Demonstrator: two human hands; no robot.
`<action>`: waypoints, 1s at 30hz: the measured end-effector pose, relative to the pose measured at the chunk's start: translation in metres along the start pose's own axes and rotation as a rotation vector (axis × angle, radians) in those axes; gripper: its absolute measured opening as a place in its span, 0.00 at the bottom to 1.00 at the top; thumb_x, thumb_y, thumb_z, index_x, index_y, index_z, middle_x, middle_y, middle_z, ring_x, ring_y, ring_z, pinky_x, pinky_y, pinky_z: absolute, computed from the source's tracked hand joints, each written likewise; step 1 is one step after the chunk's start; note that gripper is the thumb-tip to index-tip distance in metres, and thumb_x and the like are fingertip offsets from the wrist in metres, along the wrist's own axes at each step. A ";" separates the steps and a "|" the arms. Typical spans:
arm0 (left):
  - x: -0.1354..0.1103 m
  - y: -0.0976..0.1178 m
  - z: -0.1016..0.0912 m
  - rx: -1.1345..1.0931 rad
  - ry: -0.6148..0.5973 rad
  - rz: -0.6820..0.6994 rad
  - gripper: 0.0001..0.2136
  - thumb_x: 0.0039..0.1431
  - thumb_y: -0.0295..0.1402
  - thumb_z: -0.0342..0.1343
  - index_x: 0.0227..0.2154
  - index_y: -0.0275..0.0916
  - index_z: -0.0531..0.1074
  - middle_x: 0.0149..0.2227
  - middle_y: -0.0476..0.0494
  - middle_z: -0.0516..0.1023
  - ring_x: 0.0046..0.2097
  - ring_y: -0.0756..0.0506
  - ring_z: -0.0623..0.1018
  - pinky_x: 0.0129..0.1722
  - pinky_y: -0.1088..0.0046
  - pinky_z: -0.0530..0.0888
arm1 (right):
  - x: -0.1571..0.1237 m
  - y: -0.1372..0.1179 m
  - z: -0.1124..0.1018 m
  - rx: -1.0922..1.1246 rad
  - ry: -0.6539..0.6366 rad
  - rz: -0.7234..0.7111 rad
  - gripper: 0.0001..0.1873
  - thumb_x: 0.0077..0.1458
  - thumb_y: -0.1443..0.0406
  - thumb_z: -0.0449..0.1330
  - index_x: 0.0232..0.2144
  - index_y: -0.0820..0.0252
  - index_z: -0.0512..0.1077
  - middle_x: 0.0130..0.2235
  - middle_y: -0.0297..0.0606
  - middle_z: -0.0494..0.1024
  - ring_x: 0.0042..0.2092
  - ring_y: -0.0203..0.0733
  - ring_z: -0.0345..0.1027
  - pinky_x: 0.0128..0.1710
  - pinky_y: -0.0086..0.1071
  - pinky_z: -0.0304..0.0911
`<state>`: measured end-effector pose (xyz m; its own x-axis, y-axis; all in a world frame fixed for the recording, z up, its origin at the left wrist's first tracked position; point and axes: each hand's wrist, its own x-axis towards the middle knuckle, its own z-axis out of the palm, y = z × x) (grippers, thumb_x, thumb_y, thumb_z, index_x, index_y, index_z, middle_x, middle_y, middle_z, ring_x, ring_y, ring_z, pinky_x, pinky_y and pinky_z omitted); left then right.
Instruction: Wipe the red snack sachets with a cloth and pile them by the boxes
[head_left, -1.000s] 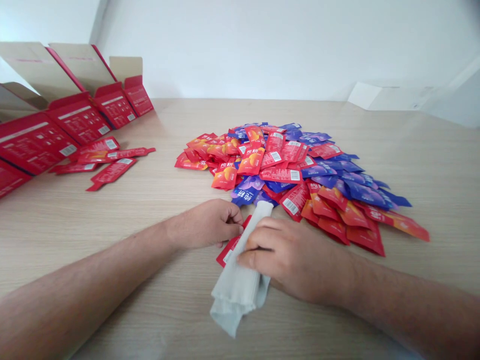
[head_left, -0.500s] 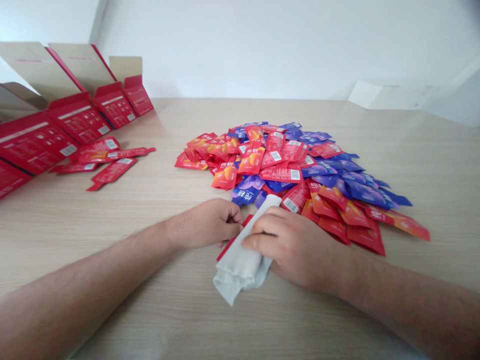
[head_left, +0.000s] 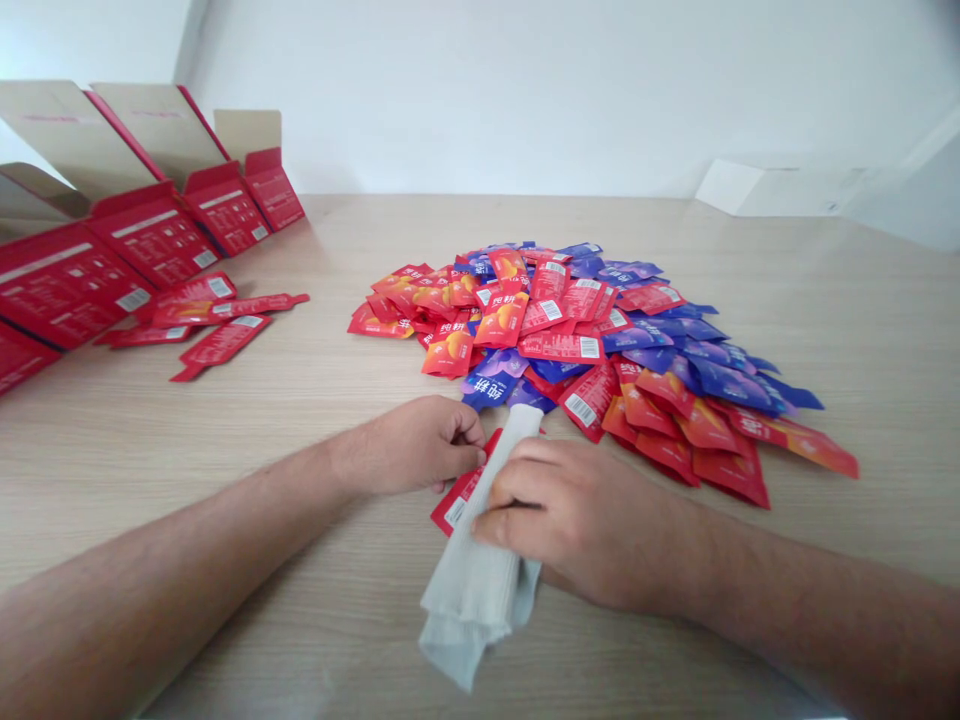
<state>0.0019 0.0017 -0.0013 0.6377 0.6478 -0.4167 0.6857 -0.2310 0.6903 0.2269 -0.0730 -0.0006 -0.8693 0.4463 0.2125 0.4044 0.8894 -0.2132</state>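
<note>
My left hand (head_left: 431, 445) is closed in a pinch at the upper left edge of a red sachet (head_left: 459, 503), which lies on the table in front of me. A folded white ribbed wipe (head_left: 480, 560) is gripped in my right hand (head_left: 581, 515), fingers bent over it. The wipe lies across the sachet and covers its right part; the sachet's lower left end with a barcode shows. Just beyond my hands is a heap of red sachets (head_left: 502, 318) with orange fruit prints and blue-purple sachets (head_left: 731, 380).
At the left stand several red cartons (head_left: 154, 235) with raised flaps, in a row. Several red sachets (head_left: 225, 343) lie before them. A white box (head_left: 776, 190) sits at the back right by the white wall. All rest on a light wood table (head_left: 315, 640).
My right hand has slid the wipe down toward me along the sachet, uncovering more of its lower left end with the barcode. My left hand has stayed in place.
</note>
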 end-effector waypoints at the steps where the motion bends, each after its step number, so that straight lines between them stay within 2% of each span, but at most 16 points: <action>1: 0.000 0.000 0.001 -0.009 0.003 -0.004 0.06 0.58 0.37 0.53 0.31 0.42 0.72 0.21 0.56 0.73 0.24 0.51 0.71 0.23 0.77 0.63 | -0.001 0.001 0.001 -0.006 0.019 0.029 0.12 0.69 0.66 0.58 0.50 0.58 0.78 0.44 0.40 0.79 0.48 0.47 0.68 0.52 0.43 0.64; 4: -0.001 0.000 0.003 -0.024 0.006 -0.014 0.06 0.57 0.37 0.53 0.32 0.42 0.73 0.22 0.56 0.73 0.24 0.50 0.72 0.23 0.76 0.64 | -0.002 0.003 0.002 -0.044 0.087 0.129 0.12 0.64 0.68 0.61 0.50 0.60 0.78 0.44 0.43 0.78 0.47 0.49 0.67 0.48 0.43 0.66; 9: -0.001 0.002 0.002 0.010 0.014 -0.026 0.07 0.57 0.38 0.53 0.31 0.42 0.73 0.20 0.55 0.72 0.24 0.50 0.70 0.23 0.76 0.62 | -0.001 0.001 -0.001 -0.013 -0.015 0.000 0.12 0.70 0.66 0.56 0.50 0.57 0.78 0.44 0.39 0.79 0.48 0.47 0.68 0.52 0.43 0.65; 14: -0.001 0.001 0.002 -0.006 0.002 -0.026 0.07 0.57 0.37 0.53 0.33 0.42 0.73 0.22 0.55 0.74 0.24 0.50 0.72 0.23 0.76 0.63 | -0.003 0.003 0.002 -0.037 0.097 0.106 0.12 0.66 0.68 0.60 0.50 0.61 0.78 0.44 0.43 0.78 0.47 0.49 0.67 0.48 0.42 0.66; 19: 0.000 -0.001 0.001 0.020 0.010 0.007 0.07 0.59 0.38 0.53 0.32 0.42 0.73 0.21 0.55 0.73 0.24 0.51 0.71 0.22 0.77 0.62 | -0.001 0.001 -0.001 0.003 -0.011 0.003 0.11 0.69 0.66 0.57 0.47 0.57 0.78 0.43 0.39 0.79 0.48 0.47 0.68 0.53 0.43 0.64; 24: 0.000 0.000 0.002 0.003 0.011 -0.019 0.07 0.58 0.37 0.53 0.33 0.42 0.73 0.22 0.55 0.73 0.24 0.51 0.72 0.22 0.77 0.63 | -0.003 0.004 0.003 -0.013 0.115 0.104 0.12 0.65 0.69 0.61 0.49 0.60 0.78 0.44 0.43 0.78 0.47 0.48 0.67 0.49 0.42 0.66; 28: 0.000 0.001 0.002 0.015 0.012 -0.010 0.07 0.58 0.38 0.53 0.32 0.42 0.72 0.21 0.55 0.73 0.24 0.51 0.72 0.22 0.77 0.62 | -0.002 0.002 0.001 0.000 0.010 0.011 0.11 0.68 0.67 0.58 0.49 0.58 0.78 0.44 0.41 0.79 0.48 0.47 0.68 0.51 0.43 0.65; 30: -0.001 0.001 0.002 0.011 0.014 -0.015 0.07 0.59 0.39 0.53 0.32 0.42 0.72 0.21 0.56 0.72 0.23 0.51 0.71 0.21 0.77 0.62 | -0.002 0.002 0.000 0.004 0.013 0.012 0.11 0.68 0.67 0.58 0.49 0.57 0.78 0.44 0.40 0.79 0.48 0.47 0.68 0.52 0.43 0.65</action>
<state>0.0029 -0.0004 -0.0012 0.6222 0.6616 -0.4185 0.6991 -0.2291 0.6773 0.2294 -0.0719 -0.0020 -0.8606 0.4582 0.2222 0.4136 0.8835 -0.2198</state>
